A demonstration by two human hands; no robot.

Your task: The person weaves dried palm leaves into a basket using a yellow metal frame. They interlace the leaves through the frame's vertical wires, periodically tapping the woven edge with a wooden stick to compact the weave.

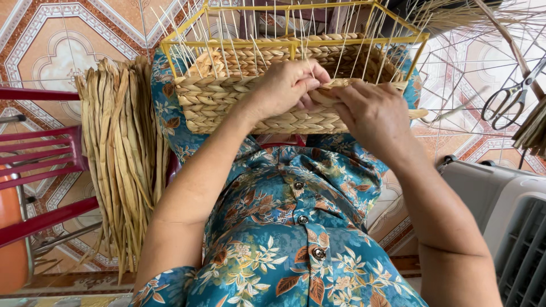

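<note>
Left to right: bundle of dried straw strands (122,153) lying on the patterned tile floor (51,40) by a red chair (42,153); half-woven basket (250,96) on a yellow wire frame (296,42), resting on the lap. Left hand (287,85) curled over the front rim, grip closed on a straw strand (341,84); right hand (372,116) pinching the same strand just beside it. Scissors (512,99) on floor at right, grey appliance (506,216) nearer.

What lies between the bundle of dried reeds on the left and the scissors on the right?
In the head view, the half-woven basket on its yellow frame, with both hands, left and right, working a strand.
</note>
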